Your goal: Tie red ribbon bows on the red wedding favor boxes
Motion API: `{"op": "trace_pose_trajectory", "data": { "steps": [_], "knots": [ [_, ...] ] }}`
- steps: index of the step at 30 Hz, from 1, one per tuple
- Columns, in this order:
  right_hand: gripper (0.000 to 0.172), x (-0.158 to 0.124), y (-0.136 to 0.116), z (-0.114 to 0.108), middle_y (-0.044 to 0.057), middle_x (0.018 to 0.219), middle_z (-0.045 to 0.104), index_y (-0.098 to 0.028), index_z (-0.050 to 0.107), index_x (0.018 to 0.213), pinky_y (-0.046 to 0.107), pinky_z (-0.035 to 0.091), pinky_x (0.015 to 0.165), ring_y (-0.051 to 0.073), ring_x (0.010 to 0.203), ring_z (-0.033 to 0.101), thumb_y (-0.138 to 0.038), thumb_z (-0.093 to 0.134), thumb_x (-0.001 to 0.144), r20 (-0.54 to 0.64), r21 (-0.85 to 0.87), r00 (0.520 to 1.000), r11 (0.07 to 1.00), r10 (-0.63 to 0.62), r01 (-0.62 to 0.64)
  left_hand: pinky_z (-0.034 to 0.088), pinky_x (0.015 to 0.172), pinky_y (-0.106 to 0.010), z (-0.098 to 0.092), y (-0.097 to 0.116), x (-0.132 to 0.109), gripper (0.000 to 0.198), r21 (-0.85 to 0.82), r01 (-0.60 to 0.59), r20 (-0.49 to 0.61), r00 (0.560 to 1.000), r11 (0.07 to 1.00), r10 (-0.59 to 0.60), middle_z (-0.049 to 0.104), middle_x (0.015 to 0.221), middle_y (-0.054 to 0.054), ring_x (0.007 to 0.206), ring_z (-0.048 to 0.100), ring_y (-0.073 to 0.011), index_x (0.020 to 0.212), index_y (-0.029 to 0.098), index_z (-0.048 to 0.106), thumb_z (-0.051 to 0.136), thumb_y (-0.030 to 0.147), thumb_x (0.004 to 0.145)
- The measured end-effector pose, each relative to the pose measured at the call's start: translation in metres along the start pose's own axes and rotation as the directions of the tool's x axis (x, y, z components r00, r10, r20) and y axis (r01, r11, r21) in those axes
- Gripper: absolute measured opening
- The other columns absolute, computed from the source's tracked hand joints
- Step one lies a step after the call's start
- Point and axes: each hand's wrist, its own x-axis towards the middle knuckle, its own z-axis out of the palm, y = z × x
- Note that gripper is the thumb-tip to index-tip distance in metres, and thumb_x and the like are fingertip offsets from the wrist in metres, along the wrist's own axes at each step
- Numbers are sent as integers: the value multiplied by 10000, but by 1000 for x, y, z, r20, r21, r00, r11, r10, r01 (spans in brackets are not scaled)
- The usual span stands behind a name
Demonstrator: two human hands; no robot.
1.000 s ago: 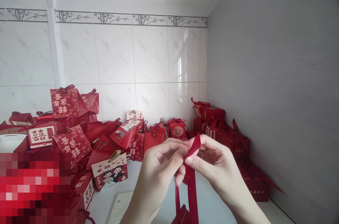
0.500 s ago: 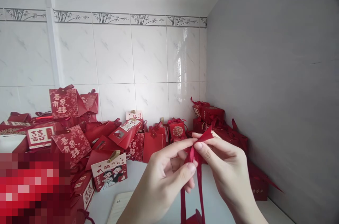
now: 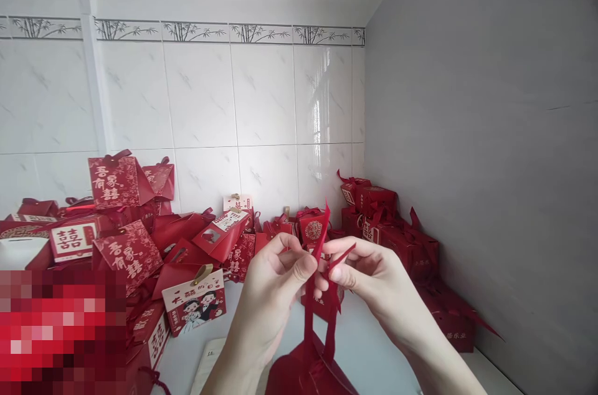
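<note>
A red ribbon rises in two strands from the top of a red box at the bottom centre. Near the image centre, my left hand pinches one ribbon end between thumb and fingers, its pointed tip standing up. Just to the right, my right hand pinches the other end, with a short tip sticking out above the thumb. Both hands are close together above the box. The box's lower part is cut off by the frame edge.
Red gift boxes are piled on the left of the white table, with more red boxes stacked at the right wall. A beige paper pad lies near the front. Blurred pixels cover the lower left corner.
The ribbon ends, bunched together earlier, are now apart, one in each hand. My left hand has shifted slightly left, and more of the red box has come into view below.
</note>
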Motion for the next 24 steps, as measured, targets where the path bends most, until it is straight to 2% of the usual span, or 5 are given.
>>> {"op": "trace_pose_trajectory", "data": {
  "steps": [5,14,17,21,24],
  "knots": [
    [214,0,0,-3,-6,647,627,-176,637,711,255,487,638,140,646,608,-350,756,670,-62,-62,998,998,7,-11,405,447,-149,-4,-3,5,245,-217,1,-36,999,976,-9,599,645,28,503,492,-43,719,148,584,792,262,655],
    [305,0,3,0,-16,637,600,-183,637,912,286,486,615,142,603,590,-331,756,674,-72,5,997,1000,-29,30,377,448,-152,2,-3,-1,156,-121,36,36,999,992,-32,576,661,3,528,467,-47,830,151,694,752,224,704],
    [309,0,2,-4,-40,619,568,-197,639,916,227,457,573,99,574,541,-320,769,664,-183,-26,979,996,-93,90,387,464,-163,1,-4,0,113,-149,-27,10,1000,988,29,576,708,-1,549,469,-52,802,155,686,734,219,722],
    [238,-1,2,-11,-56,588,501,-193,623,786,191,389,468,63,495,421,-360,753,678,-372,-56,915,988,-155,145,414,505,-182,-5,-7,6,93,-156,-49,-28,999,987,46,565,712,2,585,476,-63,802,158,682,723,202,731],
    [255,-2,3,-11,-40,634,513,-189,575,685,201,405,503,77,545,447,-386,738,690,-411,-68,898,987,-159,143,412,507,-181,-7,-11,12,99,-203,-59,-83,996,977,43,548,702,5,613,477,-71,799,150,679,725,195,724]
  ]
}}
